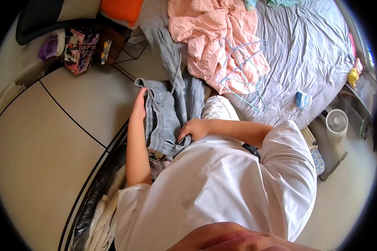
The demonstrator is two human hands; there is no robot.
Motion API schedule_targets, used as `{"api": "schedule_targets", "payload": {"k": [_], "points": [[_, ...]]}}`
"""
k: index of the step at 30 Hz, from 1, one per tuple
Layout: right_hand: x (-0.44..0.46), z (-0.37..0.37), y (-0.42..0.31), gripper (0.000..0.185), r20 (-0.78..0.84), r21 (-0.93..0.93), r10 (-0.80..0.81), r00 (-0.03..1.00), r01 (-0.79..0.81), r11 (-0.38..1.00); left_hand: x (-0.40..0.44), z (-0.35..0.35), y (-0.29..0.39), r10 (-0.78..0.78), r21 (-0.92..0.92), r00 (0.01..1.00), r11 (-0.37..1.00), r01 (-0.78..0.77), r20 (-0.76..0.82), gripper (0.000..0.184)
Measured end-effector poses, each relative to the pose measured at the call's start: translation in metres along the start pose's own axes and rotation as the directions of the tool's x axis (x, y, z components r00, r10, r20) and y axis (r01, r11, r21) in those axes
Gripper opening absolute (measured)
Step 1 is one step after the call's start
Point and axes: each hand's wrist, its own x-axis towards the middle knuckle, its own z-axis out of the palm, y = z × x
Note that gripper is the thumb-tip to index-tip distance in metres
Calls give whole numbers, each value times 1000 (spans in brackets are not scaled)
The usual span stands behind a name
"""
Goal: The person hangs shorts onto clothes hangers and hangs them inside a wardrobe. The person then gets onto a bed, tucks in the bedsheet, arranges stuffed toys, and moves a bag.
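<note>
Grey trousers [165, 113] with a gathered elastic waistband and a drawstring lie bunched in front of my body. At their left edge my left hand [140, 104] is stretched out straight, its side against the waistband and part of it hidden by the cloth. The fingers of my right hand [193, 129] are bent and closed on the lower right end of the waistband, near my white shirt. Long grey cloth [171, 54] runs from the trousers up towards the bed.
A pink quilt [213, 37] and blue hangers [241, 69] lie on the grey bed sheet [301, 46], with a blue-white packet [303, 100] nearby. A white fan [336, 121] stands at right. At left are a patterned box [80, 52] and a black-edged pale surface [50, 138].
</note>
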Motion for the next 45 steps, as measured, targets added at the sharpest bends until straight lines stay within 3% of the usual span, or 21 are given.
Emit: {"api": "schedule_targets", "payload": {"k": [3,5,7,11,13,14,16,17,18,19,22,25,27,29,31,33,35,36,39,41,45], "points": [[-6,6,6,46,15,-17,-24,1000,24,1000,-4,28,-13,-120,68,988,990,127,-99,34],[-10,4,6,45,9,-16,-43,999,44,999,24,-2,-40,-13,203,990,978,42,-142,32],[-16,1,0,43,-31,40,-72,997,73,997,-21,28,-40,-177,155,975,968,197,-133,28],[-40,-8,40,44,-60,62,-35,998,38,997,28,-32,-55,-32,279,988,958,73,-149,23],[-69,-37,44,47,-150,466,75,986,3,885,3,-17,-43,93,400,933,915,58,-347,30],[-87,-48,60,47,-161,475,80,984,6,880,2,-32,-45,97,326,947,945,9,-307,32],[-135,-68,121,48,-645,689,489,587,170,704,-8,-43,-50,101,254,958,967,-31,-268,35],[-171,-62,197,50,-578,816,773,261,190,545,-23,-33,-50,199,225,935,965,-135,-292,41],[-214,-60,260,55,-780,617,612,-129,-324,718,-38,-27,-51,294,199,901,950,-240,-319,46],[-252,-48,285,61,-807,587,392,-442,-525,616,-48,-25,-53,292,205,901,950,-235,-321,46],[-307,-43,263,93,-487,861,487,-725,-492,130,-58,-39,-61,214,77,904,977,-199,-371,47],[-327,-49,260,114,-534,840,679,-504,-407,358,-88,-4,-60,238,77,922,971,-226,-306,39],[-324,-54,267,117,-532,836,705,-469,-425,348,-93,-10,-65,201,105,935,979,-177,-294,31],[-317,-56,275,120,-532,828,726,-436,-445,340,-91,-26,-71,-16,99,991,995,29,-135,42],[-291,-54,276,121,-504,818,515,-693,-574,28,-96,-10,-79,41,177,990,984,-16,-136,39],[-281,-48,269,110,-513,802,429,-744,-593,-70,-95,-7,-87,22,227,985,974,18,-173,39],[-278,-43,261,96,-562,776,483,-672,-631,25,-100,0,-84,-70,200,986,975,101,-153,35],[-288,-28,278,83,-659,745,455,-598,-602,288,-105,8,-82,-133,249,983,955,162,-130,31],[-279,-12,242,71,-686,727,509,-521,-514,454,-105,1,-87,-260,324,962,906,273,-85,22],[-275,0,218,55,-737,676,430,-522,-557,483,-104,-7,-99,-187,490,971,839,237,-149,29],[-263,-3,172,47,-763,643,509,-397,-399,653,-97,-29,-117,101,434,950,900,39,-295,40]]}}
